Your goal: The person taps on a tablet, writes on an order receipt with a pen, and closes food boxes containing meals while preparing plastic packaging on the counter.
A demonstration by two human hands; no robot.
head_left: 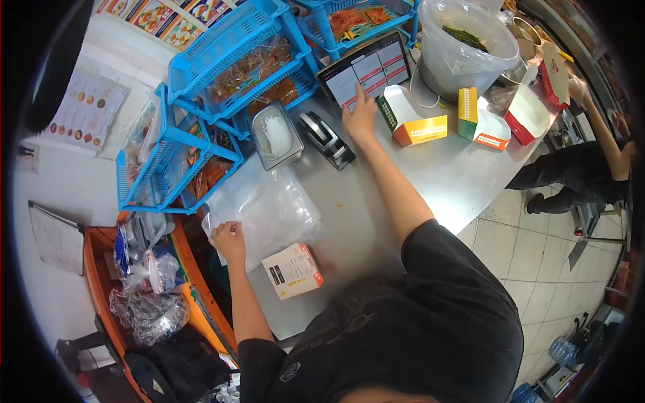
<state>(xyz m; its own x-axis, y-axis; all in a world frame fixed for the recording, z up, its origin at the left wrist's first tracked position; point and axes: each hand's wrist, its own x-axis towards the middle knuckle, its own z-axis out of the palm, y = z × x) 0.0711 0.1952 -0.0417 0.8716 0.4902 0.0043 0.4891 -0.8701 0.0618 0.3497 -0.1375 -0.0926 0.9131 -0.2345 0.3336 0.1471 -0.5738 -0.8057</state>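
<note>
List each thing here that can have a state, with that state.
Tablet: screen lit
Carton beside tablet: open
Middle carton: open
Third carton: open
White box: closed
Metal tray: uncovered, holding white items
Bucket: uncovered, lined
Clear bags: flat
Blue baskets: uncovered, loaded
Tape dispenser: untouched
Left hand: fingers bent
Right hand: pointing

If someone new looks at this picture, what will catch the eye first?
Probably the bright blue baskets, stacked at the far left of the metal counter. Next, the lit tablet near them, with the right hand pointing at its screen. Then the colourful open cartons right of the tablet.
</note>
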